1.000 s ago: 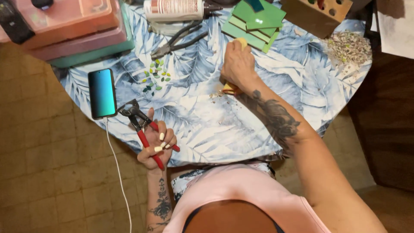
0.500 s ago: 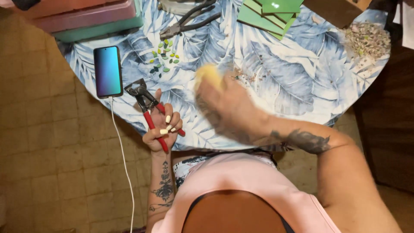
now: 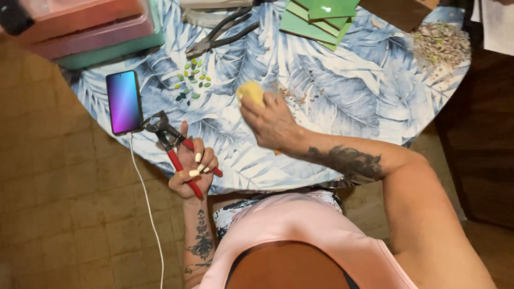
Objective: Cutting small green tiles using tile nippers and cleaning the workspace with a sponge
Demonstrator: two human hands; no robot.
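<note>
My left hand [image 3: 194,163] grips red-handled nippers [image 3: 172,144] at the near edge of a round table covered in a blue leaf-print cloth [image 3: 342,96]; the dark jaws point toward a phone. My right hand [image 3: 272,122] holds a yellow sponge [image 3: 250,92] against the cloth near the table's middle. Small bits of debris [image 3: 300,97] lie just right of the sponge. A cluster of small green tile pieces [image 3: 191,81] lies to the left of it.
A lit phone [image 3: 123,101] with a white cable [image 3: 144,203] lies at the left edge. Black pliers [image 3: 222,33], stacked green tiles [image 3: 316,16], a heap of pale chips [image 3: 440,45] and stacked pink and teal boxes [image 3: 91,32] sit at the back.
My right hand has drawn the sponge from the far side of the table, by the green tiles, back toward me and to the left. The left hand has kept hold of the nippers.
</note>
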